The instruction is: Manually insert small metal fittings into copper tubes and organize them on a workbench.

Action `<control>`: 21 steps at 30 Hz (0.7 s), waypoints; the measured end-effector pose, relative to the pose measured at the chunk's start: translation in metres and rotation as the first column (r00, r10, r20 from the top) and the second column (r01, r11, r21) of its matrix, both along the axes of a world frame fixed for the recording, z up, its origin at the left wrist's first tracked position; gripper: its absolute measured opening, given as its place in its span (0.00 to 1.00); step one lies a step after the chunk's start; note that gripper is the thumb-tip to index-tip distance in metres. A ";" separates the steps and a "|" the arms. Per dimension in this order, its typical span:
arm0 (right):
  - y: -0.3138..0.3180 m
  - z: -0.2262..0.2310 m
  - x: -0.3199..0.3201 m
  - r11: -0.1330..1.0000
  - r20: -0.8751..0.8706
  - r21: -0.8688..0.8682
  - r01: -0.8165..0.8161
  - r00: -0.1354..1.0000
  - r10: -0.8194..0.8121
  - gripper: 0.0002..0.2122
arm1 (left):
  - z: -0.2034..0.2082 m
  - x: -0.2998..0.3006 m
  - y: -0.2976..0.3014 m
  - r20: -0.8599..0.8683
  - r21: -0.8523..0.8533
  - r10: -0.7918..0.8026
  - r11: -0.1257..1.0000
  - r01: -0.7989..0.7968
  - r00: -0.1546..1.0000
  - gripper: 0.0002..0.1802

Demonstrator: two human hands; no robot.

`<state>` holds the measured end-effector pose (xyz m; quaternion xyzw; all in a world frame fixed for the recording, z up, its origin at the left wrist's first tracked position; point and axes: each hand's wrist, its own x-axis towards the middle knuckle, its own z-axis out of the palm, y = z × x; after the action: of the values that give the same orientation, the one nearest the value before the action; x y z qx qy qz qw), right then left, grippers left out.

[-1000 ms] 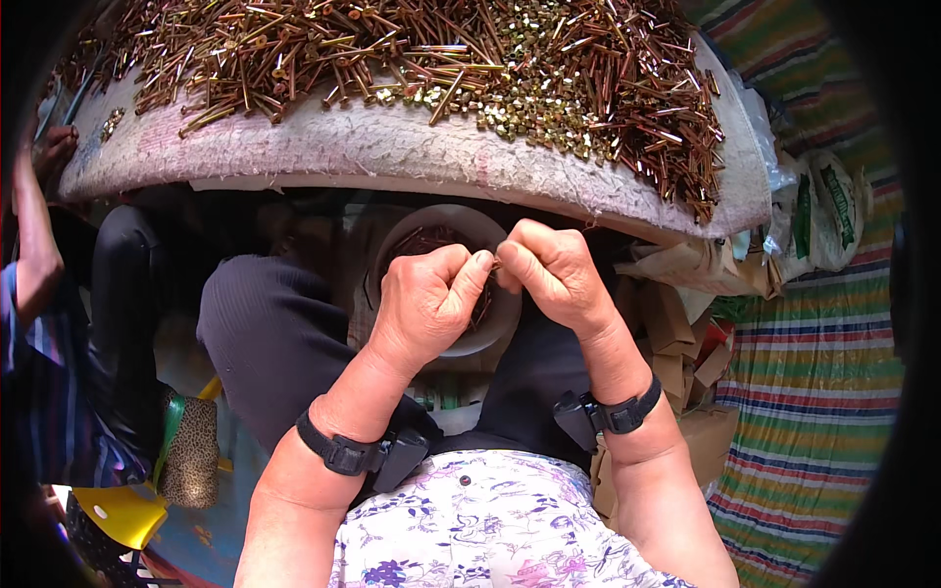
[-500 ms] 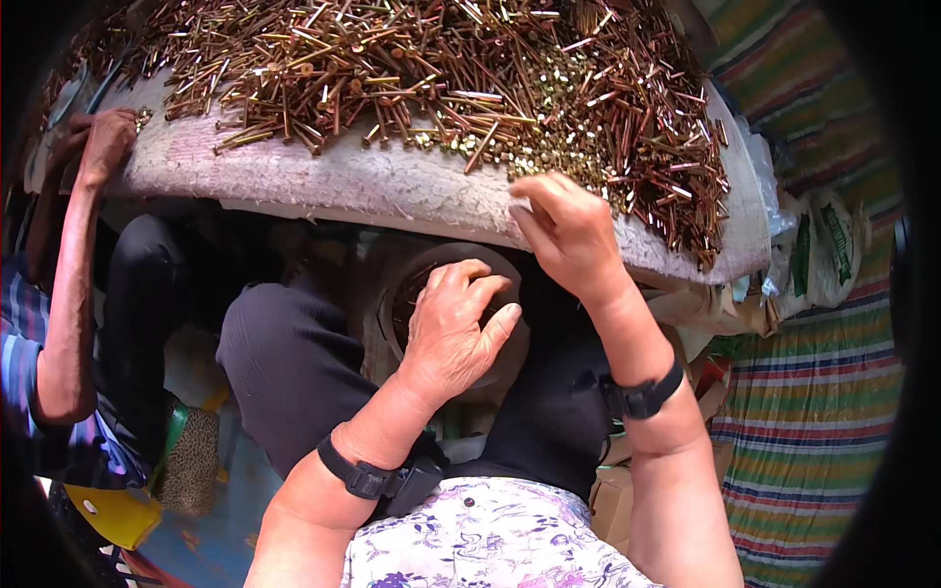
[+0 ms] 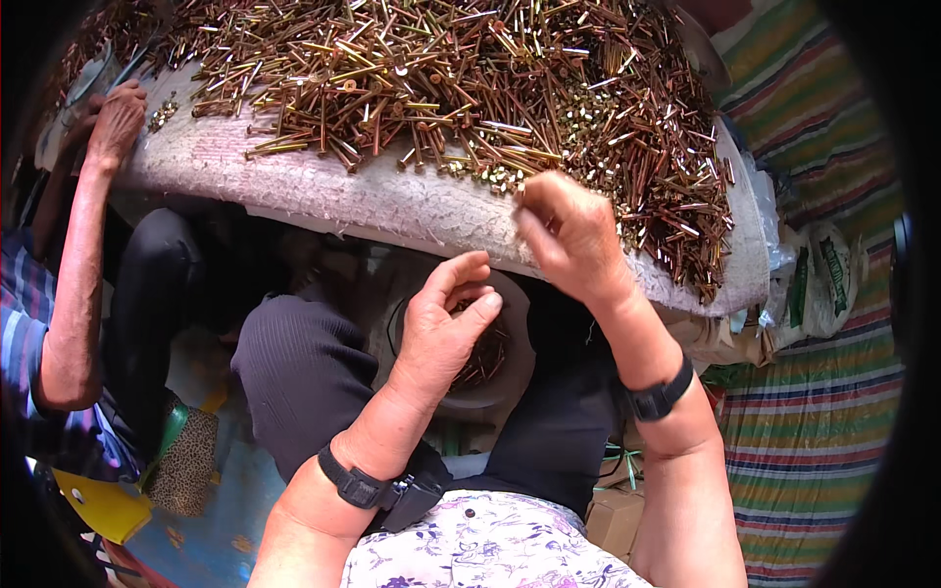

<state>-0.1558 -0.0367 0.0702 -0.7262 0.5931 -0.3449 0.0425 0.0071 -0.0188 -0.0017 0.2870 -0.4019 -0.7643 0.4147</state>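
Observation:
A heap of long brassy screws [image 3: 392,73] covers the padded table in front of me. Among them, near the front edge, lie small shiny brass-coloured pieces [image 3: 495,178]. My right hand [image 3: 578,240] is over that edge, beside the small pieces, with fingers curled in and thumb close; what they hold, if anything, is hidden. Lower and to the left, my left hand [image 3: 443,328] has its fingers bent toward the thumb, and I cannot make out anything between them. Beneath it, between my knees, sits a round container [image 3: 518,367] with screws [image 3: 487,358] inside, partly covered by the hand.
At the left, a co-worker's hand [image 3: 118,122] rests at the table beside a small cluster of brass pieces [image 3: 164,111]. Plastic bags [image 3: 831,279] hang at the table's right end. Striped sheeting [image 3: 809,421] lies beyond, and a cardboard box [image 3: 616,519] stands by my right leg.
My left hand's spread fingers have drawn together toward the thumb, uncovering more screws in the container. My right hand has shifted slightly down, its fingers curled. The co-worker's hand has moved off the small cluster.

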 end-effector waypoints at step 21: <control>-0.022 -0.012 0.016 0.927 0.186 0.142 0.348 0.910 -0.370 0.08 | 0.017 0.012 -0.058 -0.203 0.274 -0.001 0.960 0.058 0.979 0.22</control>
<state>-0.1394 -0.0590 0.0585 -0.5609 0.7262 -0.3896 0.0789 0.0191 -0.0765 0.0153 0.2577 -0.2509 -0.8444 0.3971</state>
